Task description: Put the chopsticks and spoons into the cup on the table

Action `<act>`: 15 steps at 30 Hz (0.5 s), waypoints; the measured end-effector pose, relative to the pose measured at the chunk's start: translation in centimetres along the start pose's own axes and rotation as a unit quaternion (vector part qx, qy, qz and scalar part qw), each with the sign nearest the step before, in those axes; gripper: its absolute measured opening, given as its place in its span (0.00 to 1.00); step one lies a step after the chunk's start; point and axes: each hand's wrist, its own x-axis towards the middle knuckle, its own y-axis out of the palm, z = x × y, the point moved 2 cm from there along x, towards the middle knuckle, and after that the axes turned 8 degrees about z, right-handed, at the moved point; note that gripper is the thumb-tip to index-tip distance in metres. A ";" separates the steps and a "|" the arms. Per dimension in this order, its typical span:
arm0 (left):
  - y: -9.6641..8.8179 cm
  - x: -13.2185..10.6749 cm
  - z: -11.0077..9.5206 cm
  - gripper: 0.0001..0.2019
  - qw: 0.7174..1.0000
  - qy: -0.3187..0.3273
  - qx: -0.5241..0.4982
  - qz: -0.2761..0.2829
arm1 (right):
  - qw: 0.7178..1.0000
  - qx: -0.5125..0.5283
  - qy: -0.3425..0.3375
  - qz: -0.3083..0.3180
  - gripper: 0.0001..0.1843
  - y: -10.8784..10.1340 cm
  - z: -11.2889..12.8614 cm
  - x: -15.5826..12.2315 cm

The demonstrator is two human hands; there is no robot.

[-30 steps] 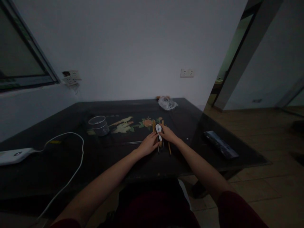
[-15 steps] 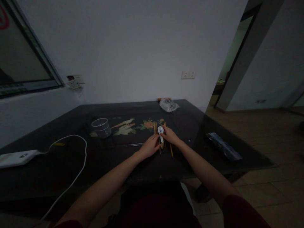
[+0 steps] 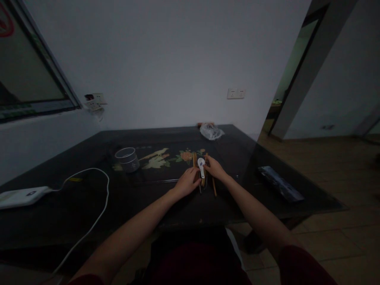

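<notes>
A white soup spoon [image 3: 201, 162] with a blue mark in its bowl lies over a loose bunch of wooden chopsticks [image 3: 194, 159], its handle toward me. My left hand [image 3: 187, 182] is curled at the bunch's left side, fingertips by the spoon handle and thumb lower down. From the right, my right hand [image 3: 215, 168] is closed at the spoon, its thumb near the handle and its forefinger by the bowl and chopstick tips. Some chopsticks run under that hand and stick out below it. The fingers partly cover the chopsticks, and the exact contacts are hard to see.
On the dark table [image 3: 160, 202] a clear plastic container [image 3: 127, 160] stands left. A crumpled plastic bag [image 3: 211, 131] lies by the wall, a dark flat packet [image 3: 280, 183] at right. A white power strip [image 3: 23, 197] with its cable [image 3: 107, 190] occupies the left side.
The right thumb has shifted slightly right, uncovering a little more of the spoon handle. The left hand and the other objects stay nearly the same.
</notes>
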 end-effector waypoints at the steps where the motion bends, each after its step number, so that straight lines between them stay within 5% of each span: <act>1: -0.1 0.0 -0.1 0.18 1.000 -0.001 -0.002 -0.004 | 1.000 -0.002 0.001 -0.006 0.26 -0.1 0.0 0.0; 15: -5.7 0.6 -3.5 0.08 0.970 0.005 -0.203 -0.130 | 0.997 0.015 -0.004 -0.080 0.18 -1.0 0.3 0.0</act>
